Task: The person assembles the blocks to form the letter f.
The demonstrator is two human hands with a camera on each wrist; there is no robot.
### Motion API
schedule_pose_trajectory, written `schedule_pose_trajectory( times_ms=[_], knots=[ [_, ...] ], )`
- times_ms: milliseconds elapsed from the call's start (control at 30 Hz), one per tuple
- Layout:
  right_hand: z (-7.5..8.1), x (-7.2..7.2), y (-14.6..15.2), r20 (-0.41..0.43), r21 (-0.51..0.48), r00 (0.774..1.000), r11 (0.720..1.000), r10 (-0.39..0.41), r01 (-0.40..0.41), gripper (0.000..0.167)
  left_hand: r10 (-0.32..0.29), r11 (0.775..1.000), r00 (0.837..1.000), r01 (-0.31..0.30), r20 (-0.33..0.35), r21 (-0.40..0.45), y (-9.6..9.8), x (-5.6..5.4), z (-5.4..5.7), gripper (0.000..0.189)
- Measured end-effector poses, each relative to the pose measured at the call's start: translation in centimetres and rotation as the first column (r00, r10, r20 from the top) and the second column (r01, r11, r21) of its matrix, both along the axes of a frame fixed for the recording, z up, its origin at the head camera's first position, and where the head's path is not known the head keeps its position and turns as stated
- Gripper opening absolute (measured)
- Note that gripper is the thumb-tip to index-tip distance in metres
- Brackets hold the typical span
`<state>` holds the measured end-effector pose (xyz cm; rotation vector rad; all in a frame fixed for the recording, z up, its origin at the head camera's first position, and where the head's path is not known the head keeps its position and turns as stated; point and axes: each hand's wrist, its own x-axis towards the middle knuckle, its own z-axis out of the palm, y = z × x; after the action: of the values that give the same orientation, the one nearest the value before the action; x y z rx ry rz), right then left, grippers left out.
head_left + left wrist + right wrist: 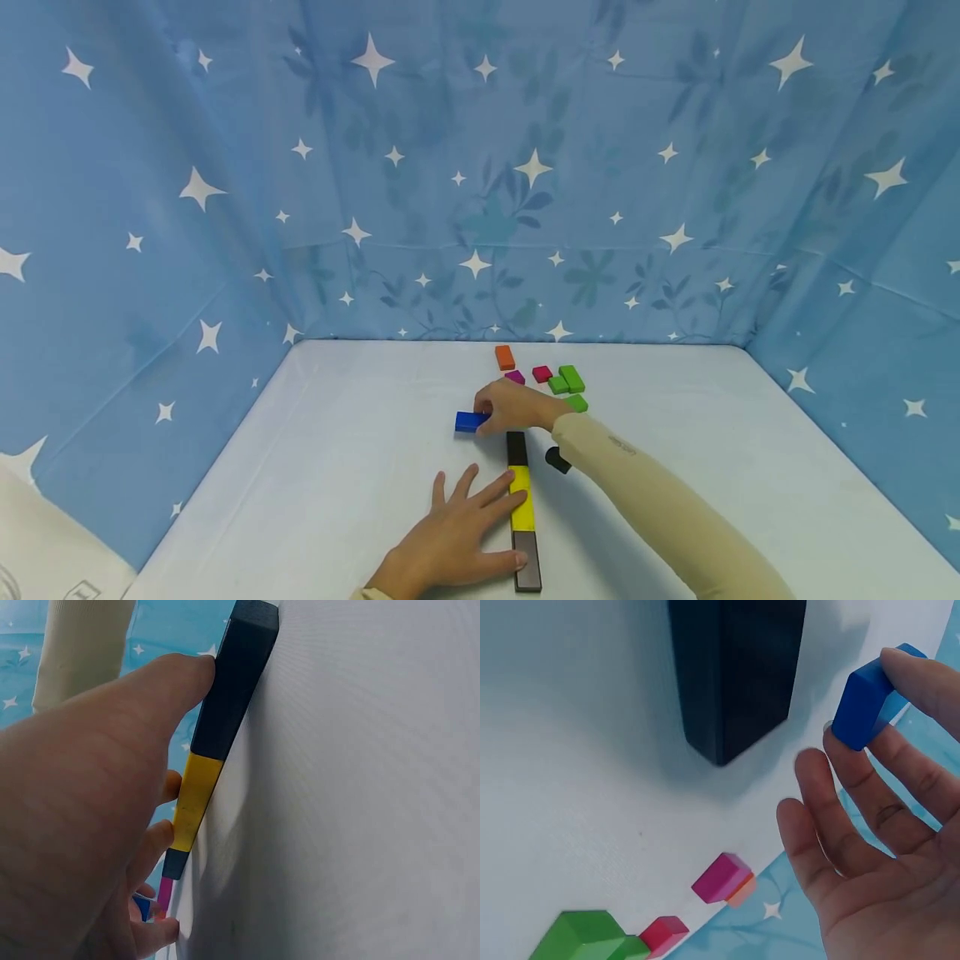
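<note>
My right hand point(517, 406) pinches a blue block point(468, 422) between thumb and fingers, just beyond the far end of a row of blocks. In the right wrist view that blue block point(866, 705) is held near the fingertips, the other fingers spread. The row runs away from me: a dark grey block point(528, 575), a yellow stretch point(523, 518) and a black block point(517, 448) at the far end. My left hand point(453, 533) lies spread along the row's left side, thumb on the grey block and fingertips on the yellow part.
Toward the back of the white table point(360, 433) lie an orange block point(505, 357), a magenta block point(514, 377), a red block point(542, 374) and several green blocks point(572, 379). Blue star-patterned curtains point(487, 208) enclose the table's back and sides.
</note>
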<state>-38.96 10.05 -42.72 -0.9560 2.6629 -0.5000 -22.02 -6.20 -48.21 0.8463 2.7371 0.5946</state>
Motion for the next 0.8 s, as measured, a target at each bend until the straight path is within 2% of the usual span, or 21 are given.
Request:
schedule_pose_trajectory(
  times_ms=[367,800],
  knots=[
    [-0.7,1.4,0.9,0.002,-0.003,1.0,1.0,0.02,-0.02,0.026,-0.001,1.0,1.0,0.0,-0.013,0.0,0.0,0.0,0.0,0.075],
    [-1.3,1.9,1.8,0.008,-0.026,1.0,1.0,0.006,-0.006,0.026,-0.006,1.0,1.0,0.006,-0.018,-0.002,0.0,0.1,0.0,0.075]
  ],
)
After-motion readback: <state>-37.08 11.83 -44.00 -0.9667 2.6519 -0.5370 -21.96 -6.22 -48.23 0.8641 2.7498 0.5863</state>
